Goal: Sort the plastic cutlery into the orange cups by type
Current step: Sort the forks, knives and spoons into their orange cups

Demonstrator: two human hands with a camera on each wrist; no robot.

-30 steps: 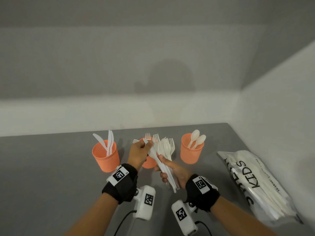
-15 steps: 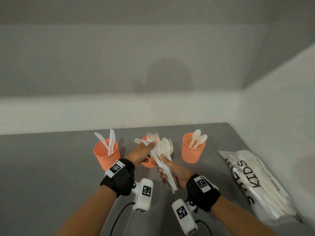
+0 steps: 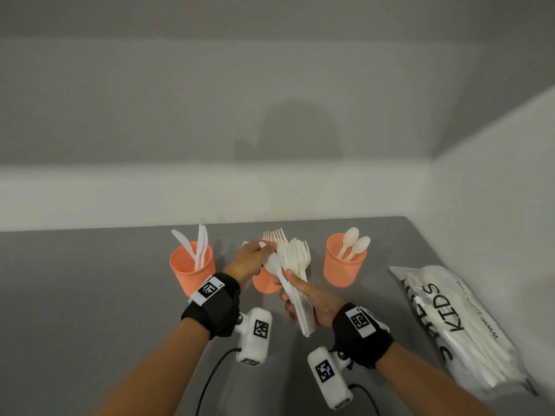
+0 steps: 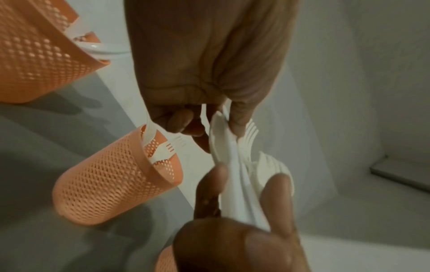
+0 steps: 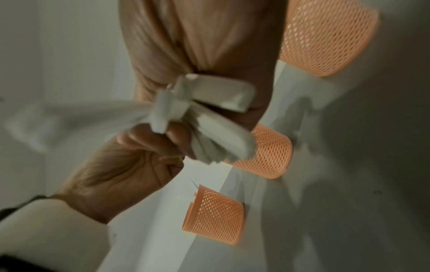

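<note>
Three orange mesh cups stand in a row: the left cup (image 3: 192,267) holds knives, the right cup (image 3: 344,264) holds spoons, and the middle cup (image 3: 264,285) is half hidden behind my hands, with a fork in it in the left wrist view (image 4: 116,176). My right hand (image 3: 303,295) grips a bundle of white forks, spoons and a knife (image 3: 295,262) by the handles (image 5: 204,119). My left hand (image 3: 258,255) pinches the tip of the knife (image 3: 274,262) in that bundle, just above the middle cup. The pinch also shows in the left wrist view (image 4: 221,121).
A clear plastic bag of more white cutlery (image 3: 459,325), printed KIDS, lies at the right by the side wall. The grey table (image 3: 75,295) ends at a white back wall behind the cups. Cables trail from both wrist cameras near the front.
Both hands have shifted slightly forward toward the cups. My left wrist has risen while its fingers stay at the knife's tip; the right hand keeps its grip on the bundle.
</note>
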